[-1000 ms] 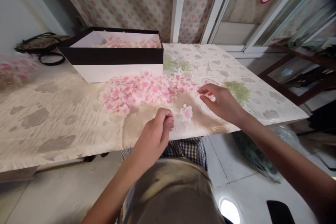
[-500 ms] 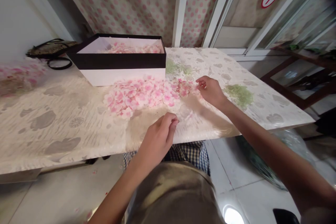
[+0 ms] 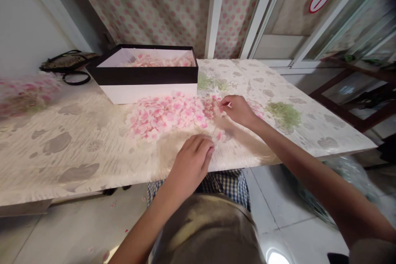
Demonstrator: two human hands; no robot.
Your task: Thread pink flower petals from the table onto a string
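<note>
A heap of pink and white flower petals [image 3: 167,115] lies on the table in front of the box. At its right end my right hand [image 3: 238,110] pinches pink petals between thumb and forefinger. My left hand [image 3: 195,154] is closed near the table's front edge, thumb against the curled fingers; what it holds, if anything, is hidden. A small pink petal [image 3: 220,135] sits between the two hands. More pink petals [image 3: 257,109] show just behind my right wrist.
A black-and-white box [image 3: 148,93] holding pink petals stands behind the heap. Green sprigs [image 3: 284,114] lie to the right, with more green bits [image 3: 206,81] beside the box. At far left are a pink flower bunch [image 3: 27,95], a black ring [image 3: 76,78] and a dark pouch [image 3: 66,61].
My right hand has moved left onto the end of the petal heap, and its fingers have closed. A pink petal now shows on the table by my left hand, which has barely moved.
</note>
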